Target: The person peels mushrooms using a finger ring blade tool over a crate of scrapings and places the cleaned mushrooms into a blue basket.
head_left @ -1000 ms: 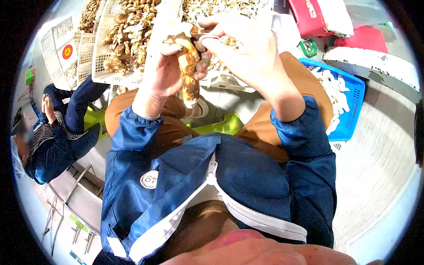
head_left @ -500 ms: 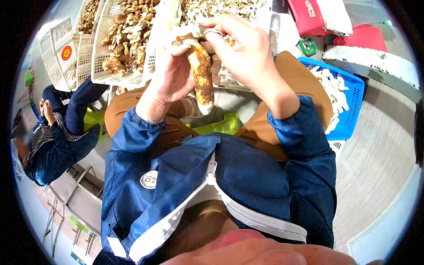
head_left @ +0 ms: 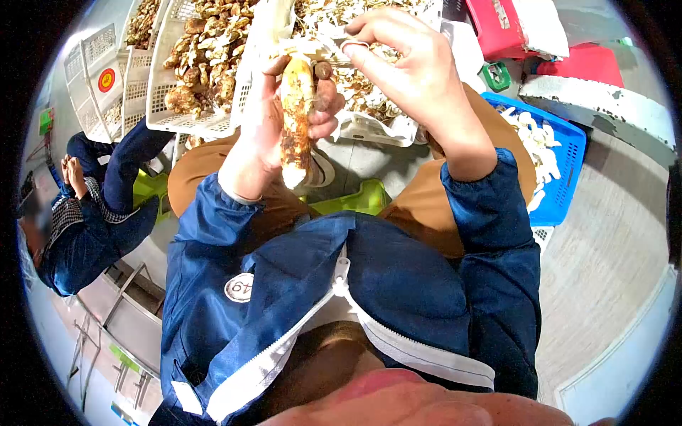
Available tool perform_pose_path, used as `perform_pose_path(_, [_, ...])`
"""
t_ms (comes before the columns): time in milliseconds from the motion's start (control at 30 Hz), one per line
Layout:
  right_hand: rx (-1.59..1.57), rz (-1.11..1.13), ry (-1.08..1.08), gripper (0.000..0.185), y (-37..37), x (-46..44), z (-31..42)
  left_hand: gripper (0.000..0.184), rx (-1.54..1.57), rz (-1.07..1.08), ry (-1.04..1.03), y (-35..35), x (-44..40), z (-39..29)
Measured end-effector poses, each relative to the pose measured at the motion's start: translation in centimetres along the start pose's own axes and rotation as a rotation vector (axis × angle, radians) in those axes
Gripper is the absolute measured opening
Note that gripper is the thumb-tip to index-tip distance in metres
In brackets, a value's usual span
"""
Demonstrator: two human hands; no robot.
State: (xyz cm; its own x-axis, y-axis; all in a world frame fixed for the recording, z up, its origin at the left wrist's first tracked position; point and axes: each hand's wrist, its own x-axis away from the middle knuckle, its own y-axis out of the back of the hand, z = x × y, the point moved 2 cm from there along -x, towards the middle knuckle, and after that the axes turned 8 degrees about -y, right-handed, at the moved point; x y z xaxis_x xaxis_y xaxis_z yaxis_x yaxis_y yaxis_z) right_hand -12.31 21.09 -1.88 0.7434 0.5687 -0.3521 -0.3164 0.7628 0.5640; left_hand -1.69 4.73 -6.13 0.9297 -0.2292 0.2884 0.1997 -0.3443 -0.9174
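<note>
Left hand (head_left: pixel 263 142): thumb on one side of the mushroom (head_left: pixel 295 121), curled fingers on the other; firm wrap, by the look of it. Mushroom near upright, pale tip down toward the wearer, brown patchy skin, lower end free.

Right hand (head_left: pixel 412 60): up and right of the mushroom, apart from it. Thumb and forefinger bent close. Pale curve (head_left: pixel 355 43) by the thumb, ring or tool edge, cannot tell; nor whether those fingers grasp anything.

Just beyond the mushroom and to its right, trimmings (head_left: pixel 366 99) in a white tray (head_left: pixel 376 133). Left of it, a crate (head_left: pixel 162 96) of brown mushrooms (head_left: pixel 213 78). Well to its right, a blue basket (head_left: pixel 572 149) of white pieces (head_left: pixel 541 153). Far left of it, a co-worker (head_left: pixel 99 238), hands together.

Risks, my judgement: grip bears on the upper half only, so slackening there could let the mushroom slide tip-first to the floor. Squeezing or sideways pressure could snap the stem. Should the pale curve be an edge, a stroke running past the mushroom could nick the left fingers curled beside it.
</note>
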Motion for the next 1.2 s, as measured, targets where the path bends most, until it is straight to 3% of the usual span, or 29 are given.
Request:
perform_pose_path(100, [-0.295, 0.048, -0.078, 0.015, -0.7, 0.3, -0.5, 0.051, -0.143, -0.195, -0.051, -1.1, 0.0, 0.3])
perform_pose_path(233, [-0.354, 0.13, -0.044, 0.015, 0.0, 0.3, -0.2, 0.049, -0.325, -0.018, -0.046, 0.5, 0.3, -0.5])
perform_pose_path(367, [-0.407, 0.147, -0.041, 0.015, 0.4, 0.5, -0.2, 0.053, -0.462, -0.188, -0.192, -1.1, 0.1, -0.2])
perform_pose_path(467, [-0.453, 0.156, -0.067, 0.014, 0.6, 0.6, 0.0, 0.055, -0.6, 0.015, -0.153, -0.8, 0.2, -1.1])
perform_pose_path(667, [-0.334, 0.144, -0.069, 0.015, 1.2, 0.6, 0.4, 0.051, -0.767, -0.034, -0.257, -0.6, -0.1, -0.9])
perform_pose_path(800, [-0.411, 0.251, -0.283, 0.009, 1.7, 0.8, 0.7, 0.046, -0.772, 0.108, -0.148, 0.6, 0.5, -1.7])
perform_pose_path(867, [-0.487, 0.264, -0.25, 0.009, 1.5, 0.7, 0.3, 0.042, -0.734, 0.198, -0.15, 0.7, 0.3, -2.2])
perform_pose_path(933, [-0.617, 0.266, -0.266, 0.008, 1.3, 0.9, 0.4, 0.037, -0.994, 0.045, -0.293, 2.5, 0.6, -2.8])
perform_pose_path(1067, [-0.429, 0.312, -0.256, 0.01, 1.8, 0.7, 0.7, 0.034, -1.065, -0.175, -0.399, 3.5, 1.5, -2.0])
perform_pose_path(1167, [-0.318, 0.278, -0.283, 0.012, 2.1, 0.6, 0.9, 0.038, -1.188, -0.13, -0.246, 5.8, 1.7, -2.6])
perform_pose_path(1200, [-0.299, 0.241, -0.314, 0.012, 1.8, 0.7, 0.5, 0.038, -1.089, -0.094, -0.251, 4.8, 1.5, -2.6])
